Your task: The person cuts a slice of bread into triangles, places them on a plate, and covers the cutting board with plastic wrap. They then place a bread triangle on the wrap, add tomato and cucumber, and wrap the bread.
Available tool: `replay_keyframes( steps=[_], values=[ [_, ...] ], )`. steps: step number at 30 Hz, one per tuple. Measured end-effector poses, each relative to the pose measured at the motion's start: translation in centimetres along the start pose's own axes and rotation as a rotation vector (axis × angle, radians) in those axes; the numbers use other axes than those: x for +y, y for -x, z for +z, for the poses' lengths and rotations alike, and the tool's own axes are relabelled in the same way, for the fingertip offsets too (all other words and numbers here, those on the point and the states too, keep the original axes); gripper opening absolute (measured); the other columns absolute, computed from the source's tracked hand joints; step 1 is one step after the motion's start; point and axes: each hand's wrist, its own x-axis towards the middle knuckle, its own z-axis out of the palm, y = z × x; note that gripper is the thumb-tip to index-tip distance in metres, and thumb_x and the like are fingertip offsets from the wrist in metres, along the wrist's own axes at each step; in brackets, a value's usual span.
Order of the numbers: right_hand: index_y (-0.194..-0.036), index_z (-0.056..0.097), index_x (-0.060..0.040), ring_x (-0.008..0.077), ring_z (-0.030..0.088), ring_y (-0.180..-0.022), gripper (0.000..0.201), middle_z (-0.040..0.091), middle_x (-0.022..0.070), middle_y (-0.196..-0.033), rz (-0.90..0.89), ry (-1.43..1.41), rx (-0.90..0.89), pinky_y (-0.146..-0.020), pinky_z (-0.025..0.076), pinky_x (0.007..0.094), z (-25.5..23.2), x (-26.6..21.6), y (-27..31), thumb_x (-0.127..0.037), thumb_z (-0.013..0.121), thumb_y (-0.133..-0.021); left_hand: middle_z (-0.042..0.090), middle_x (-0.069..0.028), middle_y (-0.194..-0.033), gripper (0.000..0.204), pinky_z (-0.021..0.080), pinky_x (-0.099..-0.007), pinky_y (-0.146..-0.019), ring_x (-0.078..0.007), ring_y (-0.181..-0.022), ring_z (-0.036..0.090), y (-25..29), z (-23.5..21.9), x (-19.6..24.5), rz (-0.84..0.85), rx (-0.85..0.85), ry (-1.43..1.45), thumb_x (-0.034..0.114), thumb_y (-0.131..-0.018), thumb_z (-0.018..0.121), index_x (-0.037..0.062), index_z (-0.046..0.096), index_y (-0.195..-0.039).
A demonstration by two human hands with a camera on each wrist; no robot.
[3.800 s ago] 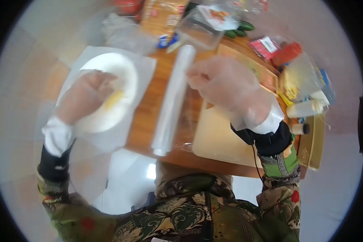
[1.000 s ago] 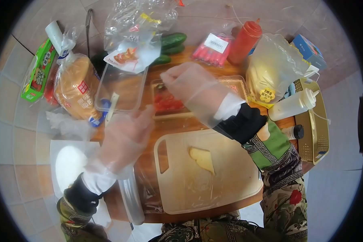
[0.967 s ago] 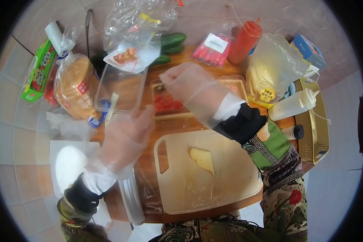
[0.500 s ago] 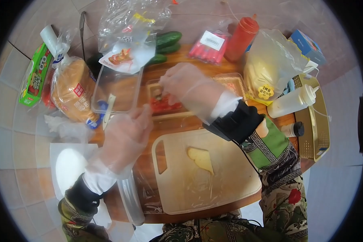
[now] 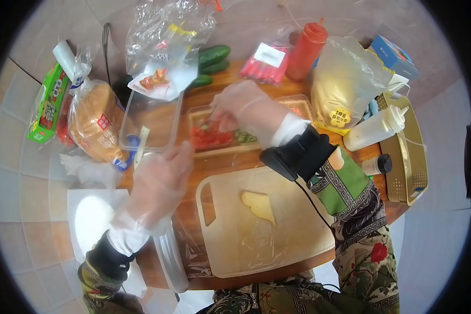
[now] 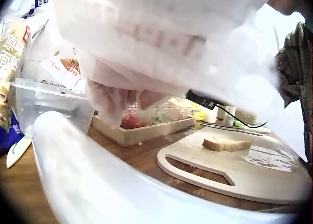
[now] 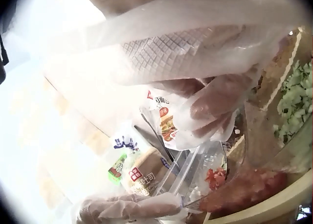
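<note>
Both hands wear clear plastic gloves. In the head view, the right hand point(image 5: 248, 107) hangs over a wooden tray point(image 5: 235, 148), fingers bent down above chopped red pieces point(image 5: 208, 137) and chopped green pieces point(image 5: 244, 136). Its fingertips overlap in the right wrist view, so whether they pinch anything is unclear. Left of the tray, the left hand point(image 5: 159, 180) is held in the air, fingers loosely bent, no object visible in them. A bread slice point(image 5: 260, 205) lies on the cutting board point(image 5: 298, 230) in front.
Behind the left hand are a clear container point(image 5: 150, 120) and bagged bread point(image 5: 95, 123). A film roll point(image 5: 170, 256) lies left of the board, beside a white plate point(image 5: 91, 222). Squeeze bottles point(image 5: 374, 131), a yellow bag point(image 5: 335, 99) and a basket point(image 5: 400, 172) stand right.
Both hands have moved from around the plate and film roll to the tray. Over the last second the right hand has shifted slightly right, uncovering green pieces; the left hand has moved only slightly.
</note>
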Motion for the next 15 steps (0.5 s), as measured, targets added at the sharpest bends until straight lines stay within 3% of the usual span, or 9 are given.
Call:
replay_keyframes(
  steps=[2, 3, 5, 6, 8, 13, 15],
  values=[
    [-0.101, 0.075, -0.0023, 0.0234, 0.076, -0.078, 0.017, 0.077, 0.0110, -0.093, 0.799, -1.018, 0.190, -0.066, 0.059, 0.0332, -1.8, -4.0, 0.4, -0.015, 0.073, -0.090, 0.070, -0.0194, -0.109, 0.032, 0.055, -0.0452, -0.073, -0.0418, -0.088, 0.068, 0.2, 0.0, 0.0, -0.003, 0.003, 0.007, 0.005, -0.088, 0.069, 0.0023, 0.065, -0.120],
    [-0.101, 0.075, -0.0023, 0.0234, 0.076, -0.078, 0.017, 0.077, 0.0110, -0.093, 0.798, -1.017, 0.191, -0.066, 0.059, 0.0332, -1.4, -3.3, 0.4, -0.015, 0.073, -0.090, 0.070, -0.0199, -0.110, 0.032, 0.055, -0.0451, -0.074, -0.0420, -0.088, 0.068, 0.2, 0.0, 0.0, -0.005, 0.004, 0.017, 0.005, -0.089, 0.068, 0.0021, 0.065, -0.120],
    [-0.101, 0.072, 0.0057, 0.0235, 0.075, -0.071, 0.017, 0.076, 0.0163, -0.090, 0.527, -0.618, 0.115, -0.062, 0.058, 0.0308, -1.2, -2.5, 0.5, -0.009, 0.067, -0.094, 0.070, -0.0204, -0.111, 0.031, 0.055, -0.0452, -0.075, -0.0423, -0.089, 0.068, 0.4, -0.3, 0.2, -0.002, 0.012, 0.015, 0.004, -0.089, 0.068, 0.0018, 0.065, -0.120],
    [-0.101, 0.072, 0.0057, 0.0235, 0.075, -0.071, 0.017, 0.076, 0.0163, -0.090, 0.527, -0.617, 0.117, -0.062, 0.058, 0.0308, -1.1, -2.2, 1.1, -0.009, 0.067, -0.094, 0.070, -0.0209, -0.111, 0.031, 0.055, -0.0453, -0.075, -0.0426, -0.090, 0.068, 0.5, -0.4, 0.3, 0.001, 0.020, 0.012, 0.004, -0.089, 0.068, 0.0015, 0.066, -0.119],
    [-0.101, 0.071, 0.0068, 0.0245, 0.074, -0.070, 0.019, 0.074, 0.0180, -0.088, 0.652, -1.068, 0.376, -0.061, 0.057, 0.0314, -2.6, -5.2, 2.6, -0.010, 0.065, -0.094, 0.070, -0.0210, -0.111, 0.030, 0.055, -0.0456, -0.076, -0.0427, -0.091, 0.068, 0.6, -0.4, 0.3, 0.004, 0.023, 0.021, 0.005, -0.089, 0.068, 0.0013, 0.066, -0.119],
    [-0.100, 0.072, 0.0056, 0.0209, 0.071, -0.067, 0.024, 0.074, 0.0155, -0.087, 0.478, -1.058, 0.449, -0.057, 0.052, 0.0296, -3.8, -6.2, 5.6, -0.015, 0.064, -0.093, 0.071, -0.0211, -0.111, 0.029, 0.055, -0.0458, -0.077, -0.0431, -0.092, 0.068, 1.2, -0.4, 0.6, -0.004, 0.013, 0.017, 0.006, -0.089, 0.068, 0.0005, 0.067, -0.117],
    [-0.100, 0.072, 0.0052, 0.0195, 0.070, -0.066, 0.025, 0.074, 0.0145, -0.087, 0.456, -1.019, 0.451, -0.056, 0.050, 0.0287, -4.3, -6.9, 7.5, -0.018, 0.064, -0.093, 0.071, -0.0213, -0.108, 0.028, 0.056, -0.0452, -0.075, -0.0426, -0.088, 0.068, 1.7, -0.2, 0.7, 0.034, 0.094, -0.045, 0.006, -0.089, 0.069, -0.0002, 0.069, -0.116]
  ],
)
